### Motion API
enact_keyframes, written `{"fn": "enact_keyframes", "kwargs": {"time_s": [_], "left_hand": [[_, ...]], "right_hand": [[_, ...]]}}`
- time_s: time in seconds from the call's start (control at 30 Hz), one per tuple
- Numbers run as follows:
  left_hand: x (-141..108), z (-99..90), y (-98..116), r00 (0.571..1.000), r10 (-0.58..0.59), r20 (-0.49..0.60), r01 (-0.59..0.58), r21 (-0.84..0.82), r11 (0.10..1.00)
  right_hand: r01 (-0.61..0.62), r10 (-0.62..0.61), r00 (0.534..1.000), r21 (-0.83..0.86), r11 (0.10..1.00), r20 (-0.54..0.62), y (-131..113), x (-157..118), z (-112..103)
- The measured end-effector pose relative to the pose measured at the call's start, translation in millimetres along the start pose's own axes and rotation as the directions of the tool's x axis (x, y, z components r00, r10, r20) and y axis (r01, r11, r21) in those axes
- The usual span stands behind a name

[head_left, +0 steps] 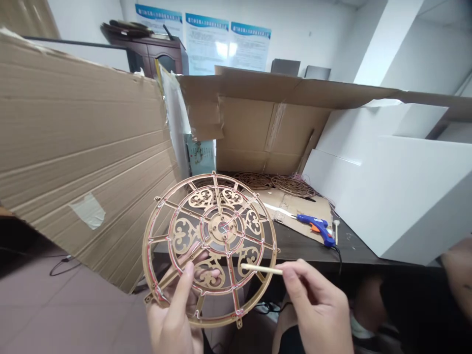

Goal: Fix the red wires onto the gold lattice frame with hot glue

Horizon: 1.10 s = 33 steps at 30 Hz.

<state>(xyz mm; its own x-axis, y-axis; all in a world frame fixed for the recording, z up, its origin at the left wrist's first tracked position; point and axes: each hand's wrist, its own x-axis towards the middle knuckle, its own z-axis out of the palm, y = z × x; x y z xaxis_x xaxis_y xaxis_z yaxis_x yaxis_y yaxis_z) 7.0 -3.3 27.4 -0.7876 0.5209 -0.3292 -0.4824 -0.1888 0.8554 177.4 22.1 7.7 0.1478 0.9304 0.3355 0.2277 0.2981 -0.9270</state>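
Golden fretwork wheel (217, 228) is held up before you, its rim gripped by your left hand (173, 319), fingers (195, 260) clamped around it. Your right hand (317, 307) has its fingers (295, 275) together on a thin wooden stick (261, 268), tip at the red-lined ring. You seem to be working along that ring; the next move calls for steadying the tip against it.

Bright, even indoor light fills the room, with glare on the wall posters (221, 44) at 12 o'clock. Deep shadow pools beneath the table (354, 241) at 4 o'clock. Wide-angle distortion bows the cardboard sheet (73, 147) at 9 o'clock and the white foam panel (391, 196) at 3 o'clock; the fretwork wooden wheel (191, 199) at centre stays sharp.
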Motion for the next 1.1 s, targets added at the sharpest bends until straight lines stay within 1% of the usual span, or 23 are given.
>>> {"fn": "enact_keyframes", "kwargs": {"time_s": [0.07,0.13,0.23,0.3,0.37,0.47,0.53,0.6,0.67,0.77,0.97,1.1], "left_hand": [[0.6,0.4,-1.2,1.000,-0.004,0.028,0.004,0.014,1.000],[0.7,0.8,-2.6,0.998,0.001,0.063,-0.003,0.037,0.999],[-1.4,2.4,-3.6,0.997,0.029,0.073,-0.034,0.066,0.997],[-3.7,4.4,-3.0,0.996,0.038,0.076,-0.042,0.063,0.997],[-5.7,6.8,-1.8,0.995,0.040,0.088,-0.044,0.048,0.998],[-7.7,9.6,0.1,0.996,0.035,0.080,-0.039,0.049,0.998],[-7.9,10.3,0.9,0.997,0.027,0.066,-0.030,0.055,0.998],[-7.2,9.8,1.0,0.998,0.011,0.058,-0.015,0.060,0.998],[-5.9,8.3,0.4,0.998,0.004,0.058,-0.008,0.068,0.998],[-4.7,5.7,-1.4,0.997,0.024,0.067,-0.028,0.059,0.998],[-9.3,7.4,-2.8,0.993,0.015,0.118,-0.016,0.008,1.000],[-11.5,9.7,-1.6,0.995,0.000,0.095,-0.001,0.009,1.000]], "right_hand": [[0.033,-0.032,0.999,-0.015,0.999,0.033,-0.3,-2.6,2.6],[0.047,-0.047,0.999,-0.032,0.998,0.019,1.1,-4.2,1.6],[0.078,-0.079,0.997,-0.051,0.996,-0.014,6.2,-4.2,-5.1],[0.087,-0.087,0.996,-0.067,0.994,0.000,10.3,-2.7,-10.9],[0.104,-0.100,0.994,-0.086,0.991,0.053,13.5,-0.6,-16.5],[0.179,-0.161,0.975,-0.107,0.978,0.155,16.4,2.5,-22.9],[0.218,-0.194,0.962,-0.113,0.969,0.191,18.0,4.0,-25.1],[0.217,-0.193,0.963,-0.118,0.969,0.187,20.2,4.7,-25.7],[0.190,-0.169,0.970,-0.116,0.975,0.174,22.9,4.3,-25.4],[0.170,-0.152,0.973,-0.093,0.981,0.173,27.0,2.8,-25.0],[0.196,-0.176,0.960,-0.072,0.978,0.218,30.4,0.6,-24.8],[0.205,-0.189,0.959,-0.056,0.977,0.210,27.7,2.5,-26.0]]}}
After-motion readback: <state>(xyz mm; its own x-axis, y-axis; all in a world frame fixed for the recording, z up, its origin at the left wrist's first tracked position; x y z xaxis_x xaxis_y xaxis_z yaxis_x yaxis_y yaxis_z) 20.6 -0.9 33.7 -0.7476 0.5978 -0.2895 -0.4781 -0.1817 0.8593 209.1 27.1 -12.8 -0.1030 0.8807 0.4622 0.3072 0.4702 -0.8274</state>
